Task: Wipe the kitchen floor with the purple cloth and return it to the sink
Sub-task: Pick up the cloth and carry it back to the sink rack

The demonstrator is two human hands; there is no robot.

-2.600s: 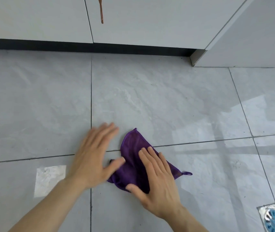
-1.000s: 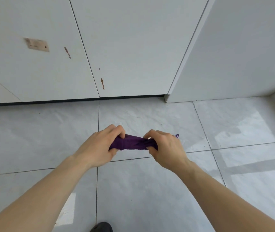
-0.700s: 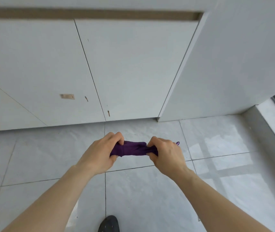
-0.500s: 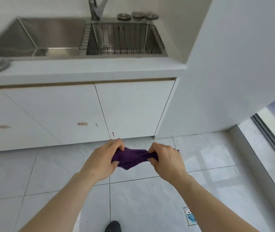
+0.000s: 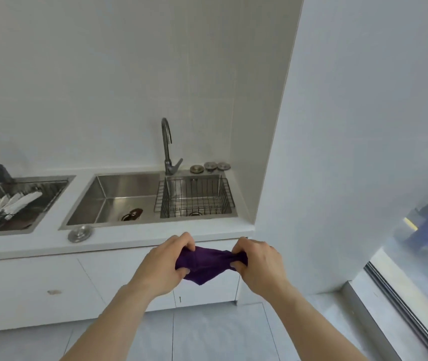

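The purple cloth (image 5: 206,265) is bunched up and stretched between both hands in front of the white cabinet. My left hand (image 5: 164,267) grips its left end and my right hand (image 5: 258,264) grips its right end. A loose corner of the cloth hangs down between them. The steel sink (image 5: 119,199) lies in the counter just beyond and above the hands, with a wire basket (image 5: 194,198) in its right half and a tap (image 5: 167,147) behind it.
A second sink (image 5: 12,201) with white utensils and a dark hose tap sits at the left. A round strainer lid (image 5: 80,233) lies on the counter edge. A white wall (image 5: 351,152) stands at the right, with a window (image 5: 421,256) low on the far right.
The cloth left the floor and is now held bunched between both hands. The view rose from the floor tiles and cabinet doors up to the counter and sink.
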